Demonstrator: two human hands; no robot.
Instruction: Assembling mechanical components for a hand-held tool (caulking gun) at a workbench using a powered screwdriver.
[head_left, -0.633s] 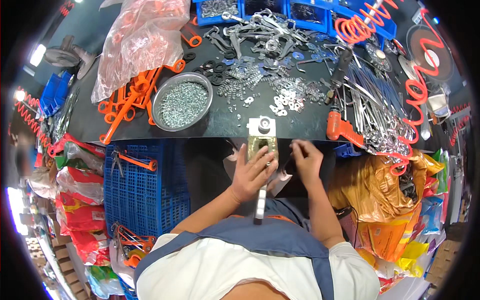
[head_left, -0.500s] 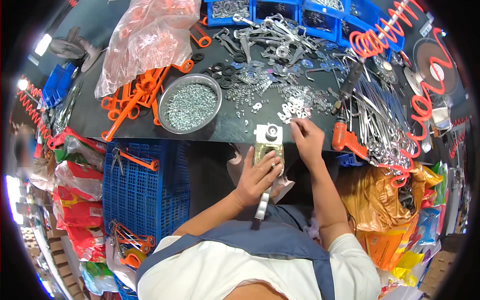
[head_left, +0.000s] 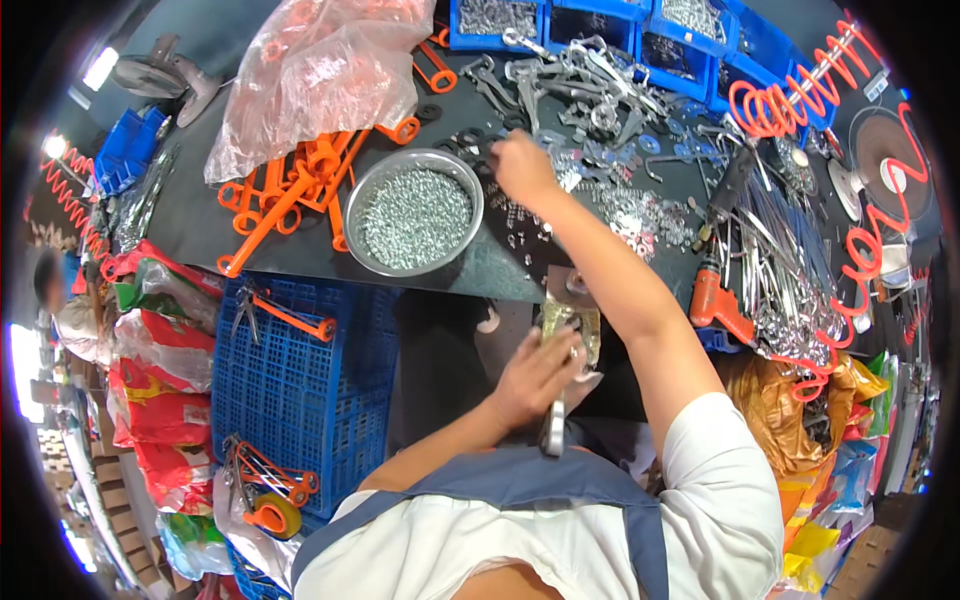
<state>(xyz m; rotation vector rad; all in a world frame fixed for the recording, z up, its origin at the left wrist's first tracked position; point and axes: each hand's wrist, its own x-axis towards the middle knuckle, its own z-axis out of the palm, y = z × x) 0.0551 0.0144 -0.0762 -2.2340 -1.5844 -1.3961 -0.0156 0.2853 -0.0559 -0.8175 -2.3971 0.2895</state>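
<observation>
Spreading across the top of the room is a dark worktable [head_left: 250, 215], crowded from end to end, with a row of blue parts bins [head_left: 600, 22] along its far edge and coiled orange air hoses [head_left: 775, 105] looping above the right end. Below the table's near edge stands a blue plastic crate [head_left: 290, 385], flanked on the left by red and green sacks [head_left: 155, 390]. On the table top lies a clear plastic bag [head_left: 320, 70] over a heap of orange plastic handles [head_left: 290, 190], and beside them sits a round metal bowl [head_left: 415, 212] full of small silvery screws. A pile of grey metal brackets [head_left: 580, 75] and a scatter of washers [head_left: 640, 210] cover the middle, with an orange power screwdriver [head_left: 712, 295] lying to the right. The right hand [head_left: 520, 165] is stretched out over the table just beyond the bowl, fingers curled down among small parts; what it pinches I cannot tell. The left hand [head_left: 535, 378] is wrapped around a metal clamp tool [head_left: 562, 375] held upright at the table's near edge.
</observation>
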